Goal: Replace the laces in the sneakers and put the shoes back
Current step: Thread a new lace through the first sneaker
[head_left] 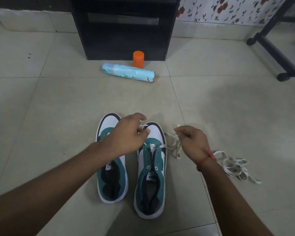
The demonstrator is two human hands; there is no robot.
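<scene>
Looking down at a pale tiled floor [41, 103]: a black cabinet [124, 28] stands at the far edge, an orange cap [138, 59] and a spray can [128, 72] lying on its side before it. Two sneakers [150, 169] sit side by side at the near edge. The left hand [126, 135] pinches one lace [173, 147] end over the right sneaker's toe; the right hand [192, 140] pinches the other end just beside it. A spare lace [235, 166] is heaped further right.
</scene>
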